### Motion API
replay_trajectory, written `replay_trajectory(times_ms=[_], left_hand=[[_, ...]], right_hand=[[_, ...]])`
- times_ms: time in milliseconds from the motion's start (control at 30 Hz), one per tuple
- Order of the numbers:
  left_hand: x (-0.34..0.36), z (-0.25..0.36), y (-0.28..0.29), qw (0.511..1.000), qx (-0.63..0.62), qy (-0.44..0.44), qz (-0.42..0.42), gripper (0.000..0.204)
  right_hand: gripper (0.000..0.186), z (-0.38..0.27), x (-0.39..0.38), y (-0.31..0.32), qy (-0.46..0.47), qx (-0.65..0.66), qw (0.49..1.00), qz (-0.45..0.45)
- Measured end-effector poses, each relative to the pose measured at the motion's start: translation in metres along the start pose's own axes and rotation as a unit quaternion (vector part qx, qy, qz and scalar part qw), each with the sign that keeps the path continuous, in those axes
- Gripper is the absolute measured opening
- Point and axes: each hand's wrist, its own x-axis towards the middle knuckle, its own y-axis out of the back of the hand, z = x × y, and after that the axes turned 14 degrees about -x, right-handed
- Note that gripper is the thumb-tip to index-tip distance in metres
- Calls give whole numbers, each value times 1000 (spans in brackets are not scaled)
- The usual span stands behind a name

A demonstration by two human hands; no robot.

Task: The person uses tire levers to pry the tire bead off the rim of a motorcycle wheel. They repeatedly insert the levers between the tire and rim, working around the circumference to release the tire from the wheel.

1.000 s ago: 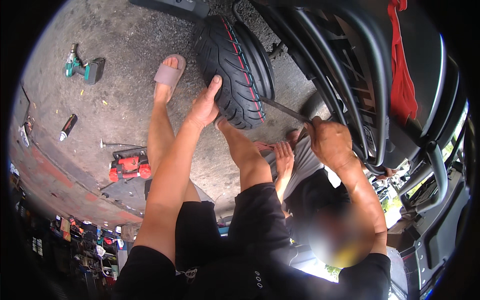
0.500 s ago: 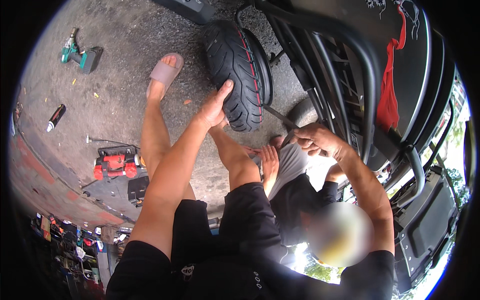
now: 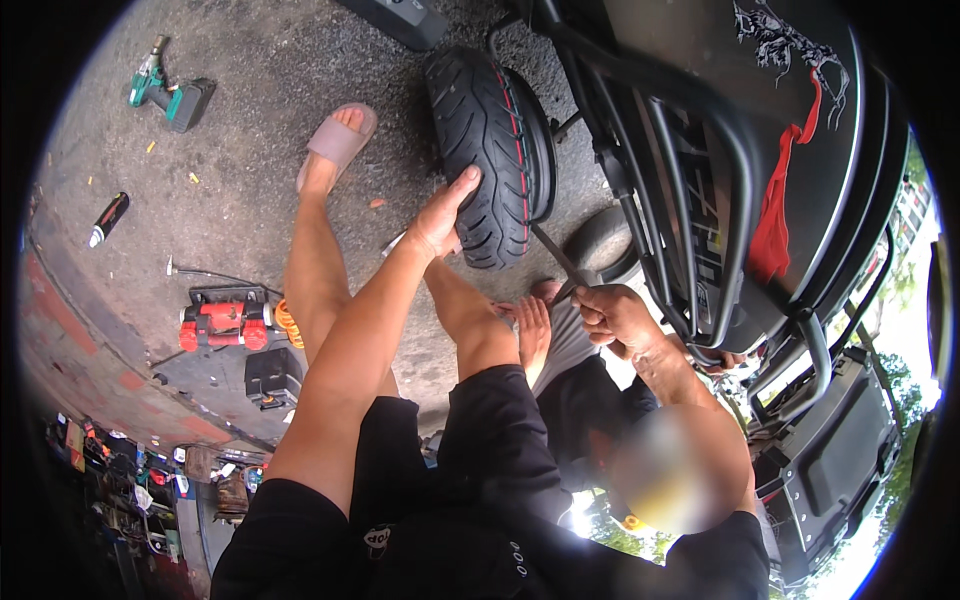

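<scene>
A black motorcycle tyre with a red stripe stands upright in front of me, beside a dark wheel rim. My left hand grips the tyre's near left side, its thumb on the tread and its fingers partly hidden. In my closed right hand is a flat metal tyre lever. The lever's far end meets the tyre's right side, low down by the rim; how deep it goes in, I cannot tell.
To the right stands a motorcycle with black crash bars and a red cloth. Another person's hand rests close to my right knee. A loose tyre, a green impact wrench, a spray can and a red tool lie around.
My right hand and the lever's handle end have come nearer and a little left. My left hand keeps its hold on the tyre. The whole view has shifted slightly.
</scene>
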Motion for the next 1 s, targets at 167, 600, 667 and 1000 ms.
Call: replay_trajectory(times_ms=[167,600,667,1000], left_hand=[[0,-2,-2,1000,4,-4,27,81],[15,-17,-35,996,30,-39,75,88],[15,-17,-38,997,20,-11,72,88],[39,-23,-27,998,30,-19,44,90]], right_hand=[[25,16,0,-23,33,81,996,17],[28,17,2,-66,54,172,970,162],[27,12,-1,-75,53,181,967,169],[29,31,25,-95,132,95,952,260]])
